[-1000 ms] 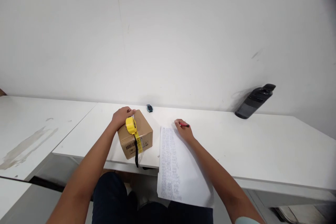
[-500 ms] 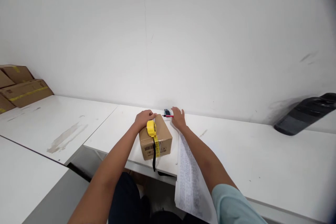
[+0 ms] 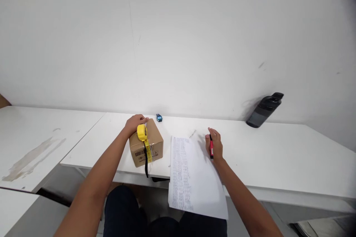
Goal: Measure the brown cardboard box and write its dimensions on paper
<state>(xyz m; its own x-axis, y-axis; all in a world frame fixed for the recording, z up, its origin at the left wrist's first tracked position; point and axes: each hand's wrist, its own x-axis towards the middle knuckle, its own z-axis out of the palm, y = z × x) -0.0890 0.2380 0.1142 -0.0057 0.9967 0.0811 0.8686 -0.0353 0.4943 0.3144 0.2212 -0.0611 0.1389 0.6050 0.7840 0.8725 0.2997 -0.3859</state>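
My left hand (image 3: 135, 123) is closed over the far left top edge of a small cardboard box (image 3: 155, 135). A yellow tape measure (image 3: 142, 132) lies on top of that box, its black strap hanging down the front. In my right hand (image 3: 217, 144) is a red and black pen (image 3: 211, 147), lying along the palm with the fingers bent around it. The hand hovers at or just above the tabletop; contact cannot be made out. Between the hands, a sheet of paper covered in handwriting (image 3: 191, 177) hangs over the table's front edge.
Near the wall sits a blue and black wristwatch (image 3: 159, 117). A black bottle (image 3: 263, 112) stands at the back right. The white table (image 3: 272, 155) meets another white tabletop (image 3: 30, 129) on the left. A brown box corner (image 3: 3, 101) shows at the far left.
My right hand has moved right and nearer, away from the wristwatch, taking the red and black pen with it. The view has turned right. My left hand stays on the box.
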